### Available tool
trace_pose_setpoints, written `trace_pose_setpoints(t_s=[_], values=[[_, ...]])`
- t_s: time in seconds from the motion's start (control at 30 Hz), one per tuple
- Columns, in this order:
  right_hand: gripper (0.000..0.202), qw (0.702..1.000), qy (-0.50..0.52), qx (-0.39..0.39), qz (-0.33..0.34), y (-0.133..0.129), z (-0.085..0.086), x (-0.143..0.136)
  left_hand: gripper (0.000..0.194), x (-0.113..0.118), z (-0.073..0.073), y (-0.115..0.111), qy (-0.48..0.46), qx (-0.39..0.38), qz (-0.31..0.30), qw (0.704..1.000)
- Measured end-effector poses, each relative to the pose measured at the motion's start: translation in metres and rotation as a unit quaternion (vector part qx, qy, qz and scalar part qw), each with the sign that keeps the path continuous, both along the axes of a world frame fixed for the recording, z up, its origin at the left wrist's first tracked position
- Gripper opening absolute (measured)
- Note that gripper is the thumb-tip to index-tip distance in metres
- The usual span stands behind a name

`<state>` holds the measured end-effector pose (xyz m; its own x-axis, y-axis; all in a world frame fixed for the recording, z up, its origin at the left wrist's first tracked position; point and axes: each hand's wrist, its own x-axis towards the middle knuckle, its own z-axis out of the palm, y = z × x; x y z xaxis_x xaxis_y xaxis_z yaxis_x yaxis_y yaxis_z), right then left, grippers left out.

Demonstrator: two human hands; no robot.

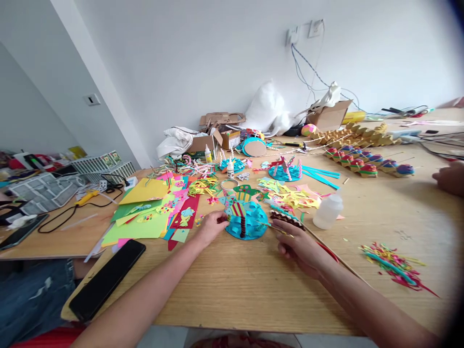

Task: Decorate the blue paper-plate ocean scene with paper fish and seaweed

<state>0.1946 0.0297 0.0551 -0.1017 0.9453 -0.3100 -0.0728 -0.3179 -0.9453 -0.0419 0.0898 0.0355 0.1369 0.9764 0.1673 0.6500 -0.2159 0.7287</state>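
The central blue base [254, 228], seemingly part-finished, bears a striped paper fish [237, 209] and a dark fuzzy stem [243, 227], with yellow cut-outs [293, 197] loose at two o'clock, the right hand [295, 241] at three o'clock pinching a slender tool [268, 224], and the left hand [212, 226] at nine o'clock, fingers bunched, any hold hidden.

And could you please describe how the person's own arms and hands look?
The left hand and right hand are both bare, without gloves. The left forearm and right forearm show no sleeves up to the picture's edge. I see no watch or bracelet; smaller details, such as nails, are unclear.
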Motion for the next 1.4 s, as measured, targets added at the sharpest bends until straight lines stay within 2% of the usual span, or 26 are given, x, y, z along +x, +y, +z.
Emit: trace_pose_setpoints(t_s=[0.5,1.4], values=[[0.049,1.0,0.006,-0.003,-0.007,-0.001,0.002,-0.001,0.006,-0.002,0.0073,-0.0034,0.033,-0.016,0.002,0.999],[0.048,1.0,-0.003,0.003,-0.012,0.0001,-0.0001,-0.0013,0.008,-0.0045,0.0036,-0.0005,0.028,-0.019,-0.013,0.999]])
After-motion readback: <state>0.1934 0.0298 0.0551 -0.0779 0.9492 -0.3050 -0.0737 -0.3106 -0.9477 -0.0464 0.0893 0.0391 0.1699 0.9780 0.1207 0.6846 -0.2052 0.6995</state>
